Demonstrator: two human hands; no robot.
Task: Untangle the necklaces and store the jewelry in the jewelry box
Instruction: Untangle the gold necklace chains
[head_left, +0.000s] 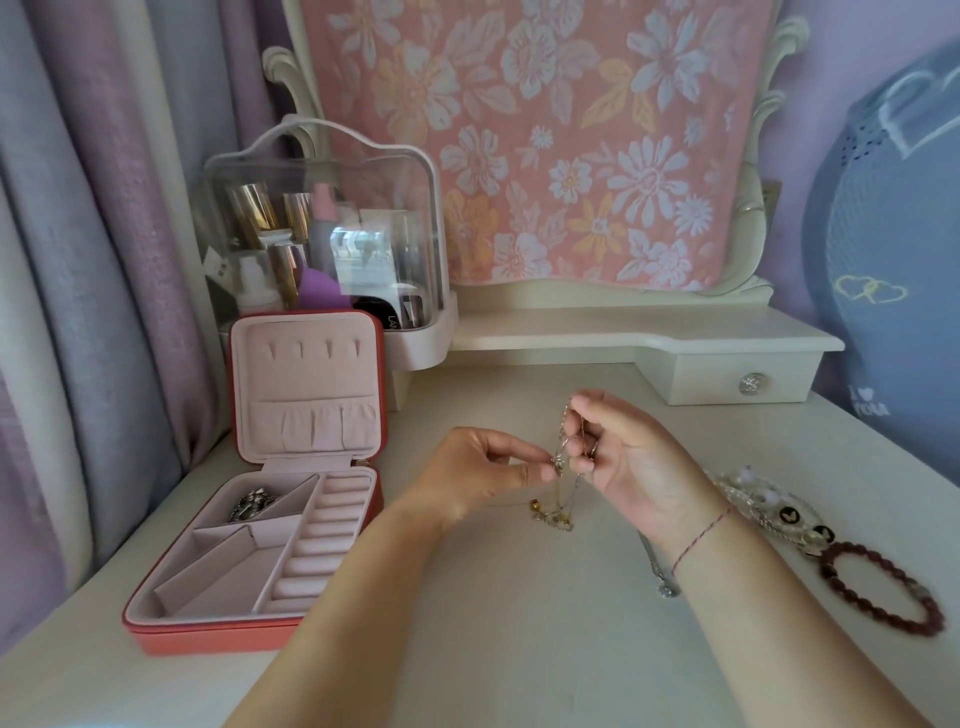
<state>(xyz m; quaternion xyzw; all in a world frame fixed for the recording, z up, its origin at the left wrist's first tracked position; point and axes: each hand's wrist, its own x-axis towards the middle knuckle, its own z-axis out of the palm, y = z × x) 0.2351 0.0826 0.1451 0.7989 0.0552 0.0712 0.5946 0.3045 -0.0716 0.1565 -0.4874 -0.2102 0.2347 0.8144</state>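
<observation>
While pinching the tangled necklaces (562, 486) above the worktop (519, 634), gripping the upper strands in the right hand (628, 467), with its fingers (576, 423) curling round the chains. Nipping a knot just below with the left hand (483, 475), thumb and forefinger closing tight on it (remaining fingers tucked loosely behind). Letting small gold pendants (551, 514) dangle beneath both hands, at or just above the worktop; cannot tell which. Working to the right of the jewelry box (171, 618), open, lid upright, already holding a silver chain (253, 504) in its back-left compartment. Reaching over a silver necklace (661, 574) lying under the right wrist, with a clear bead strand (763, 501) and dark red bracelet (883, 587) farther right, apart from the fingers.
</observation>
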